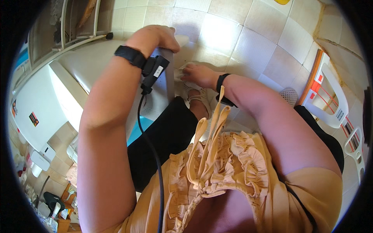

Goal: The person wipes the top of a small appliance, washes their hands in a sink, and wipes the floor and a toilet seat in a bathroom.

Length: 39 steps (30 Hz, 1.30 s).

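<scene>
My left hand (169, 39) is bent over the far upper edge of a pale, box-like fixture (166, 75); its fingertips are partly hidden, and a whitish block-like piece (182, 40) shows beside them. Lower down, my right hand (199, 75) reaches in beside the fixture, just above a white perforated shoe (204, 97). Its fingers are curled at a pale, cloth-like thing (179, 74); the picture does not settle whether they grip it. Each wrist wears a black strap, and a black cable (151, 145) runs down from the left one.
Pale floor tiles (253, 43) extend beyond my hands. A white panel with stickers (43, 107) stands at the left, near a framed glass door or window (62, 26). White plastic handles with red rods (335, 96) are at the right. Various items crowd a wooden shelf (65, 215) lower left.
</scene>
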Each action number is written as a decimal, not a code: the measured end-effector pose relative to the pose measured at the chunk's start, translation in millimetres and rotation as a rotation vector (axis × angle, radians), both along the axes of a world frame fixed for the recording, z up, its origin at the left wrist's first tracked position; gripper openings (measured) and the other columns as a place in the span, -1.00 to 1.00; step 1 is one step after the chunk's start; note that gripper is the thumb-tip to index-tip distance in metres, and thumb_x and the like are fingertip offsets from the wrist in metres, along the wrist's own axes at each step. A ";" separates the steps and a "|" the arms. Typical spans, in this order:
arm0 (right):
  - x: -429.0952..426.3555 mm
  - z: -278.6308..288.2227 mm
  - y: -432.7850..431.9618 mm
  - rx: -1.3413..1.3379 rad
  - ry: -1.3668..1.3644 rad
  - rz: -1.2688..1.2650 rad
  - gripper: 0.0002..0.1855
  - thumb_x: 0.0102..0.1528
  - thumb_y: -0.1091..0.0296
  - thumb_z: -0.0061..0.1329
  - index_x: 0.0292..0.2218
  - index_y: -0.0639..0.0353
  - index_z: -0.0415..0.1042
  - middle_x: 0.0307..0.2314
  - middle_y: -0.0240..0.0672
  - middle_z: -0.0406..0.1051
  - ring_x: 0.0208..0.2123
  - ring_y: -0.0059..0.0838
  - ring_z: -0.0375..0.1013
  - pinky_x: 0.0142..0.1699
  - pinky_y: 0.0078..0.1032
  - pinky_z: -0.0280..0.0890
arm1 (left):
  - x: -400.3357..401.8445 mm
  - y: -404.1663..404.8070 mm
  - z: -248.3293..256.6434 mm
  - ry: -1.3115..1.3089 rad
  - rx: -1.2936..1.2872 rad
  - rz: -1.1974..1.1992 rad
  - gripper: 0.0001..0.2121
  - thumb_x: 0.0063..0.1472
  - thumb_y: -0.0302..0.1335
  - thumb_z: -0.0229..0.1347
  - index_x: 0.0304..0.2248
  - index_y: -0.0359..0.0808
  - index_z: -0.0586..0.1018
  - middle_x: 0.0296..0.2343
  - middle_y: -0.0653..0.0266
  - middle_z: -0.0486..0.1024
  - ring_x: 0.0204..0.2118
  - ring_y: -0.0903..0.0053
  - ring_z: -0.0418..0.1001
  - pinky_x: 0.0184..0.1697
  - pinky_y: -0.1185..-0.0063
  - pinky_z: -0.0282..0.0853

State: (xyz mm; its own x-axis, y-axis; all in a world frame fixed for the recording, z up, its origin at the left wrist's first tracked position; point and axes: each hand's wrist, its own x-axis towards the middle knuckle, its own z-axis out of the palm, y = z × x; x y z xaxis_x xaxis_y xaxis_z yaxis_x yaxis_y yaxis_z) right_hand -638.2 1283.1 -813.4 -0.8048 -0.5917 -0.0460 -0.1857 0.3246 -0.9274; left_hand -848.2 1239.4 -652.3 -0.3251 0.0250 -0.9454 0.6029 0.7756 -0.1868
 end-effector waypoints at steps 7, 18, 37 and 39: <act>-44.6 -44.3 -24.5 0.526 0.530 0.379 -0.72 0.07 0.28 -0.08 -0.16 0.04 0.44 -0.13 -0.32 0.34 -0.05 -0.31 0.33 -0.02 -0.44 0.30 | -16.2 7.6 32.8 -0.001 0.128 0.012 -0.37 -0.14 -0.25 0.14 -0.03 -0.36 0.37 -0.28 -0.06 0.51 -0.23 0.19 0.48 -0.18 0.44 0.37; -108.2 6.2 128.9 0.322 0.110 -0.443 -0.63 0.07 0.51 -0.17 -0.08 0.08 0.45 -0.25 -0.16 0.37 -0.18 -0.17 0.35 -0.05 -0.38 0.28 | 40.9 8.1 -7.5 -0.081 -0.007 -0.096 -0.37 -0.02 -0.13 0.05 0.06 -0.23 0.37 0.02 0.07 0.37 0.09 0.22 0.32 0.18 0.34 0.09; -41.4 116.6 114.8 0.201 0.047 -0.536 -0.62 0.00 0.50 -0.16 -0.11 0.12 0.47 -0.30 -0.10 0.39 -0.20 -0.13 0.38 -0.08 -0.37 0.29 | 12.3 -95.9 253.9 0.452 0.861 0.163 -0.55 0.22 -0.20 0.02 0.01 -0.29 0.42 -0.04 0.04 0.42 0.03 0.20 0.35 0.10 0.43 0.23; -37.6 135.5 120.7 0.276 0.021 -0.483 -0.62 -0.01 0.49 -0.14 -0.12 0.16 0.47 -0.27 -0.08 0.40 -0.20 -0.13 0.40 -0.06 -0.39 0.29 | 35.7 -127.8 237.5 0.492 0.741 0.070 -0.57 0.20 -0.22 0.03 0.00 -0.28 0.44 -0.07 0.02 0.43 0.03 0.20 0.34 0.13 0.40 0.19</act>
State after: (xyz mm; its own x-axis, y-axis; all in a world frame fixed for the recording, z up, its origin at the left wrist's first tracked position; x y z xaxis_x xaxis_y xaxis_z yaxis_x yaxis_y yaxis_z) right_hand -675.8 1403.8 -677.9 -0.9840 -0.1237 -0.1285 0.0272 0.6079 -0.7935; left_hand -812.5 1111.6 -414.9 -0.7136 0.5389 -0.4476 0.5332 0.8322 0.1519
